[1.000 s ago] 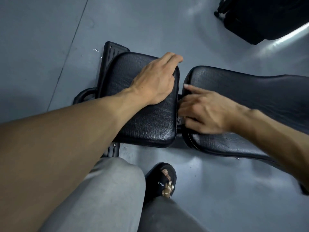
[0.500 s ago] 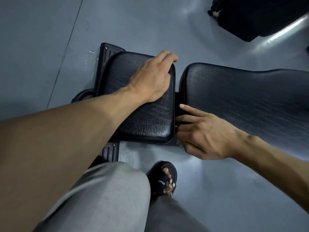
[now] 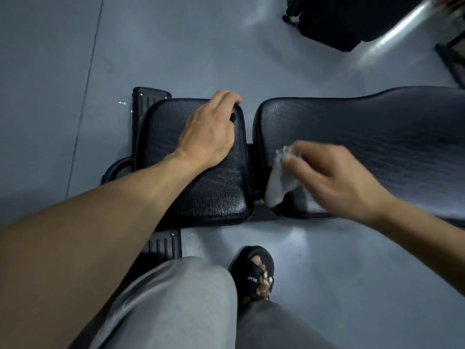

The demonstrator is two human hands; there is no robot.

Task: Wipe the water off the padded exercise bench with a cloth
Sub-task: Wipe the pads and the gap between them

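Observation:
A black padded exercise bench lies across the view as two pads: a small seat pad on the left and a long back pad on the right, with a narrow gap between them. My left hand rests on the seat pad, its fingertips curled over the pad's far edge. My right hand, blurred, holds a pale grey cloth on the near left corner of the back pad. No water is plain to see on the leather.
The bench's black frame foot sticks out at the far left, with another part near my knee. My grey-trousered leg and a black sandal are on the grey floor. Dark equipment stands at the far right.
My right hand has come up from the gap at the pads' near edge onto the back pad, and a grey cloth now shows in it. My left hand's fingers have curled over the seat pad's far edge.

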